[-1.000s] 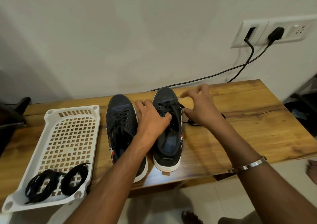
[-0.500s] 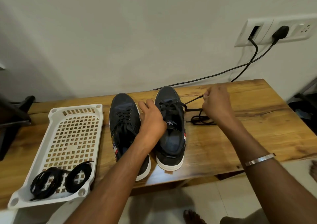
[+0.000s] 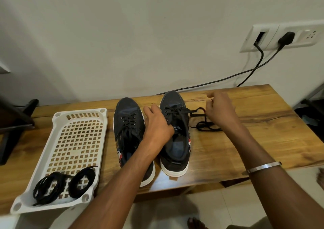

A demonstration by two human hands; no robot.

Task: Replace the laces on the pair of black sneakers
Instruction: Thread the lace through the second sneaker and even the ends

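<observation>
Two black sneakers with white soles stand side by side on the wooden table [image 3: 254,141], toes toward the wall. The left sneaker [image 3: 128,123] is fully laced. My left hand [image 3: 157,123] grips the tongue side of the right sneaker [image 3: 175,141]. Its black lace [image 3: 205,123] runs out of the upper eyelets to the right and lies in loose loops on the wood. My right hand [image 3: 219,109] pinches that lace just right of the shoe. Two coiled black laces [image 3: 64,183] lie in the near end of a white perforated tray [image 3: 77,141].
The white tray sits left of the sneakers, its near end over the table's front edge. A wall socket [image 3: 284,37] at upper right has black cables [image 3: 228,78] running down behind the table. A dark object [image 3: 14,123] stands at the far left. Bare feet show below the table.
My right hand has drawn lace out of the right sneaker toward the right, and loose loops now lie on the table. My left hand stays on the shoe.
</observation>
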